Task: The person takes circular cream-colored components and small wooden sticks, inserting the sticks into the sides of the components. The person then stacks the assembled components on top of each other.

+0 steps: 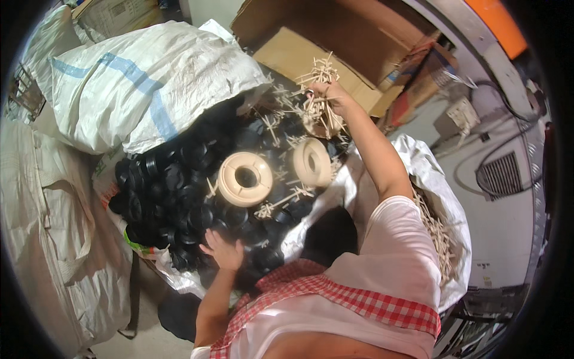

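Head view showed a bunch of twig-like cream sprues (pixel 321 113) being gripped in the right hand (pixel 330 99), with its fingers curled round the middle. The left hand (pixel 223 250) was held with its fingers spread, and nothing was seen to be pinched in it. Round black plastic caps (pixel 197 215) were heaped just past it. For this step, the bunch was best squeezed gently and lifted slowly, so that no loose ends got dropped or snagged.

Two cream plastic rings were seen clearly: a flat one (pixel 262 178) beyond the left hand, and a tilted one (pixel 298 161) nearer, below the right hand. A third round cream piece (pixel 324 130) was partly hidden under the held bunch. One open cardboard box (pixel 299 54) was seen beyond the right hand, and one blue-striped white sack (pixel 107 99) to its left. The black caps were too jumbled to be counted.
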`<state>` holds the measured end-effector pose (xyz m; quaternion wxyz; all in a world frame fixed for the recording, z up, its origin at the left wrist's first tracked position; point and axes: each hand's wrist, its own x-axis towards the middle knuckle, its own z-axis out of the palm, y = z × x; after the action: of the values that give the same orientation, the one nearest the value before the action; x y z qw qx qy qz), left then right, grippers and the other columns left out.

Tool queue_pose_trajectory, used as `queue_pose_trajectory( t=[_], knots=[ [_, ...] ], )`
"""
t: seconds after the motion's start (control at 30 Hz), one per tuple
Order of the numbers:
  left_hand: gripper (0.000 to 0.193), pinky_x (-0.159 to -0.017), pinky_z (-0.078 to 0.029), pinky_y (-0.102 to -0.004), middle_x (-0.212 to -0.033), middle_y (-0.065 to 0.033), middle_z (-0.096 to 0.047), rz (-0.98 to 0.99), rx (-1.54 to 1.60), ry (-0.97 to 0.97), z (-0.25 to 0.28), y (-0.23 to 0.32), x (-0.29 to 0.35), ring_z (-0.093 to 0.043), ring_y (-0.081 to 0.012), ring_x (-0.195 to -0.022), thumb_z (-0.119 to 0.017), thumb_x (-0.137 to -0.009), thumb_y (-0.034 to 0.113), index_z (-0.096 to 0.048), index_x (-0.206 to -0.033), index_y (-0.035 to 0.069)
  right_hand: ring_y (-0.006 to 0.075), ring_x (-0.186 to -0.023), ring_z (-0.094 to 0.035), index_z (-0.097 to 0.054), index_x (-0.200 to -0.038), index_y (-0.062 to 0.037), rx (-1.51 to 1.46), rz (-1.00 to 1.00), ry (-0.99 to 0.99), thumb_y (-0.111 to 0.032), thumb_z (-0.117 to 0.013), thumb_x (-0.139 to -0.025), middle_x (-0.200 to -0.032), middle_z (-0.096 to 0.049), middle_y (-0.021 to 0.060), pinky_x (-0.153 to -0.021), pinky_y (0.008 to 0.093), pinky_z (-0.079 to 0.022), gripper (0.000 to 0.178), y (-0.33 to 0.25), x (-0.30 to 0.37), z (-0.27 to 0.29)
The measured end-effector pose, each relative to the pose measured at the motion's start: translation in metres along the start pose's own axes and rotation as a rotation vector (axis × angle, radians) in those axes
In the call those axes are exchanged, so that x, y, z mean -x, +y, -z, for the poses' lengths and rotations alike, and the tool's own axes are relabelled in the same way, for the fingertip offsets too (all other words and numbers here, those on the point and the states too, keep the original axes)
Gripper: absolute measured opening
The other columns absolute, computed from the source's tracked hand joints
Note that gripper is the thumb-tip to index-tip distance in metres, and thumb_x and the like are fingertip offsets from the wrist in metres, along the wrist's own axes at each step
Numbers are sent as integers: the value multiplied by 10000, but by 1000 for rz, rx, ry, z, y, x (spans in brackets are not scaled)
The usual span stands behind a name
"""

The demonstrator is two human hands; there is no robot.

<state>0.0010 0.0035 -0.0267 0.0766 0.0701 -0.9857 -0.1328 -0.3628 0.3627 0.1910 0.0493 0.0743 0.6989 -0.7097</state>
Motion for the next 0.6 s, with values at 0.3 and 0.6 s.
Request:
queue_pose_trajectory(
  t=[0.3, 0.6],
  knots=[
    [945, -1072, -39, -597, -1471, -227, -162, 22, 58, -22, 5, 9, -1, -211, -354, -1346, -664, -720, 421, -198, -1390, -56, 224, -653, -647, -533, -960, -37, -102, 36, 66, -153, -641, -802, -830, -641, 130, -569, 332, -584, 224, -102, 162, 56],
    [1003, -1064, -42, -607, -1486, -225, -111, 98, 64, -99, 22, 5, 5, -242, -334, -1342, -675, -727, 412, -105, -1416, -43, 193, -920, -583, -455, -1193, -57, 493, 144, 211, -160, -720, -740, -1080, -546, 114, -787, 314, -524, 535, -156, 439, 155]
  ],
)
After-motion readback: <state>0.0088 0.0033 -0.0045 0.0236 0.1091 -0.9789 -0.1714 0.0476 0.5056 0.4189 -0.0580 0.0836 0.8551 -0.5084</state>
